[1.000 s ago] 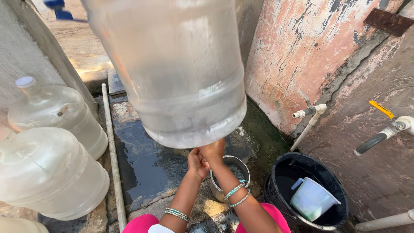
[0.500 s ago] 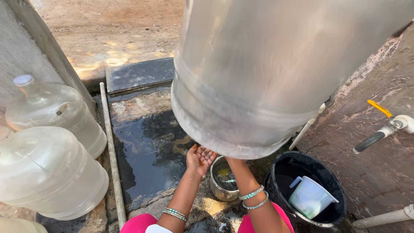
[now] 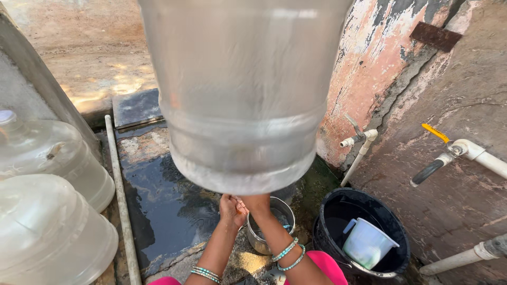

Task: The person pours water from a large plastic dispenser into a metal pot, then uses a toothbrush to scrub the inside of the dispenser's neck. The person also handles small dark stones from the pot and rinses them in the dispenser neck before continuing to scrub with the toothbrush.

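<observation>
Two large translucent plastic water jugs (image 3: 50,211) lie at left, beside a thin white pipe (image 3: 121,200) along wet dark ground. At right, a black round bucket (image 3: 391,248) holds a white plastic mug (image 3: 367,244). A yellow-handled white tap (image 3: 449,150) projects from the peeling wall.

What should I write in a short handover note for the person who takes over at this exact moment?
Left hand: open, palm up, beside the neck end of the big clear water jug; whether it touches is unclear.
Right hand: hidden behind the jug's lower rim; only its forearm with bangles shows.
The jug is upended, held tilted over the steel pot on the wet slab.
Two more clear jugs lie at the left, the nearer one and the capped one. A black bucket with a white mug stands right of the pot, below the wall tap.
Done: jug lifted and inverted. Left: cannot tell whether water is flowing, so check.
</observation>
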